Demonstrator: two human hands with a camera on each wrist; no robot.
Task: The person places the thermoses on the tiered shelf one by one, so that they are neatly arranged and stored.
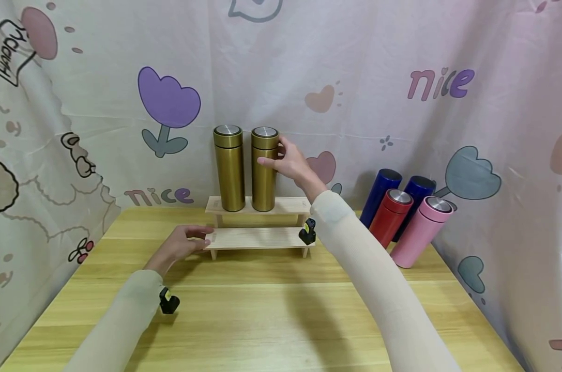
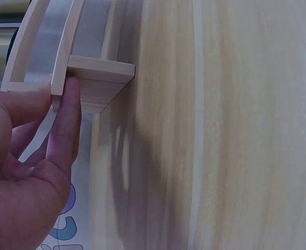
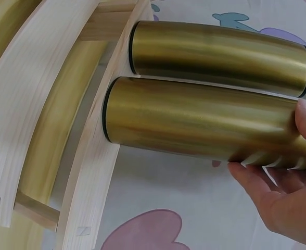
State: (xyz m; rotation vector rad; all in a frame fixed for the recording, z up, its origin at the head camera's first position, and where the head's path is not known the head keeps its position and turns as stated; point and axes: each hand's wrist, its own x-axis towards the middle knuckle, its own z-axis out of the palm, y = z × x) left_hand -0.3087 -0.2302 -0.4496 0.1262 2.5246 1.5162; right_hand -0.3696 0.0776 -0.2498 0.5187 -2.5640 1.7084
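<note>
Two gold thermos bottles stand upright side by side on the upper step of a light wooden two-step stand (image 1: 259, 237). With thumb and fingers, my right hand (image 1: 290, 161) grips the upper part of the right gold thermos (image 1: 264, 181); its base rests on the wood in the right wrist view. The left gold thermos (image 1: 229, 178) stands a small gap away, untouched. My left hand (image 1: 184, 244) pinches the left end of the lower step (image 2: 60, 62), thumb above and fingers beneath, as the left wrist view shows.
To the right stand a red thermos (image 1: 391, 217), a pink thermos (image 1: 422, 232) and two blue thermoses (image 1: 380, 194) behind them. A printed cloth (image 1: 262, 62) hangs behind the wooden table (image 1: 243, 320).
</note>
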